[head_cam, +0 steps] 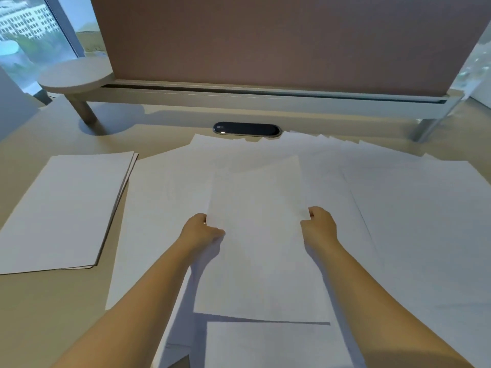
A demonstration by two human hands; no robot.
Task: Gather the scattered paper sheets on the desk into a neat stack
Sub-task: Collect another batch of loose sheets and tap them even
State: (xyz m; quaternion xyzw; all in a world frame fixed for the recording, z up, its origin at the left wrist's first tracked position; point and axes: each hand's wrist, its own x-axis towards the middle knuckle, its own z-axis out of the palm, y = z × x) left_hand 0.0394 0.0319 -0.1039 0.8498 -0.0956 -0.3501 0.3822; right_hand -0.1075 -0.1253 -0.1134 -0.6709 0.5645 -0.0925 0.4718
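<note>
White paper covers most of the desk (53, 301). One sheet (261, 235) is held up over the middle of the spread, its near edge casting a dark shadow line on the page below. The left hand (200, 229) pinches its left edge with curled fingers, and the right hand (320, 224) pinches the right edge the same way, thumb on top. Both bare forearms reach in from the bottom of the view.

Under and around the held sheet lie the loose sheets (398, 208), overlapping at odd angles and fanning toward the far right, their corners poking out along the back. Another page (276, 343) lies nearest the person, partly under the arms.

To the left, apart from the spread, sits a squared-up stack (63, 208) with a few edges slightly offset at its right side.

Beyond the papers, a dark oval cable port (247, 129) is set into the desk, just touching the far edge of the spread. Behind it runs a raised shelf (265, 98) on round legs, carrying a brownish divider panel (279, 41). A round side shelf (75, 74) sticks out at the left, by the window (26, 30).
</note>
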